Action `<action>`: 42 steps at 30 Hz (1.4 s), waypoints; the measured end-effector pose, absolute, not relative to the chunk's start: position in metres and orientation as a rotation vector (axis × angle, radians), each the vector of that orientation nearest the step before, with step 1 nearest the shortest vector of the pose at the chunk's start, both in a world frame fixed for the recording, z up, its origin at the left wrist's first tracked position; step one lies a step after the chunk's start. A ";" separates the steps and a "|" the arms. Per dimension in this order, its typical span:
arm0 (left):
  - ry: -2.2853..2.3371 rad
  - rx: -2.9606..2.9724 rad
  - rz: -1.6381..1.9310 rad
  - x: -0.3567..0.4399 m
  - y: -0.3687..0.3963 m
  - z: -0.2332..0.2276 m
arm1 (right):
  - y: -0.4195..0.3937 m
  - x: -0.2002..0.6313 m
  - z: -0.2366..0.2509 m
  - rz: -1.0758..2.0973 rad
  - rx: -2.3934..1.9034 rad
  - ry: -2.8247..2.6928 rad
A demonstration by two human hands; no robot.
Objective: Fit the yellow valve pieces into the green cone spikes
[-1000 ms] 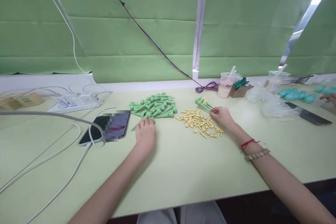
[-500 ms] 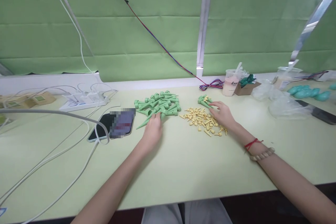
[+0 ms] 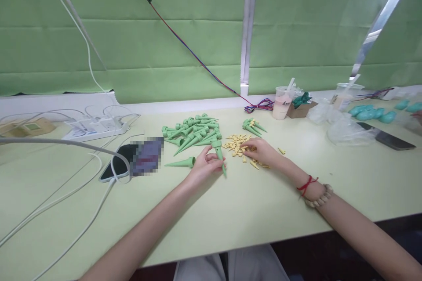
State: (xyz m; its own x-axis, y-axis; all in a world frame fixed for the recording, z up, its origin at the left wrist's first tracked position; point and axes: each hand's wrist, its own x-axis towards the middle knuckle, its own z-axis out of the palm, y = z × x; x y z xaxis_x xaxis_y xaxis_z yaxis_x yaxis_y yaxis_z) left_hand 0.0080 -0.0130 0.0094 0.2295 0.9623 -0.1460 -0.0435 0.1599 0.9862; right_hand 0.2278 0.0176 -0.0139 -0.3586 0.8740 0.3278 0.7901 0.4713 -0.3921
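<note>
My left hand (image 3: 207,166) is closed on a green hollow spike (image 3: 219,154), held with its wide cup end up and its point down. Another green spike (image 3: 180,162) lies on the table just left of that hand. Behind is a heap of several green spikes (image 3: 194,131). My right hand (image 3: 262,153) reaches into a pile of small yellow pegs (image 3: 235,144), thumb and fingertips drawn together; whether a peg is between them is hidden. Farther back, a few green spikes (image 3: 252,127) lie together with yellow pegs at their cup ends.
Two phones (image 3: 147,158) and loose white cables (image 3: 99,193) are on the left, near a power strip (image 3: 95,128). At the back right stand a drink cup (image 3: 281,103), a small cardboard box (image 3: 301,109), plastic bags (image 3: 344,129), another phone (image 3: 392,139) and teal objects (image 3: 369,113).
My left hand has moved right and toward me from the heap, now with a green spike in it. My right hand has left the small back group and come to the yellow pile.
</note>
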 end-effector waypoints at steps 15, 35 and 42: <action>1.936 2.062 0.943 -0.015 -0.018 0.043 | 0.017 0.229 -0.010 0.336 -1.431 -1.816; 1.691 1.976 0.997 -0.020 0.000 0.027 | 0.007 0.217 0.004 0.974 -1.258 -1.367; 1.083 1.463 0.993 0.001 -0.013 0.020 | -0.008 0.198 0.009 1.012 -1.091 -1.428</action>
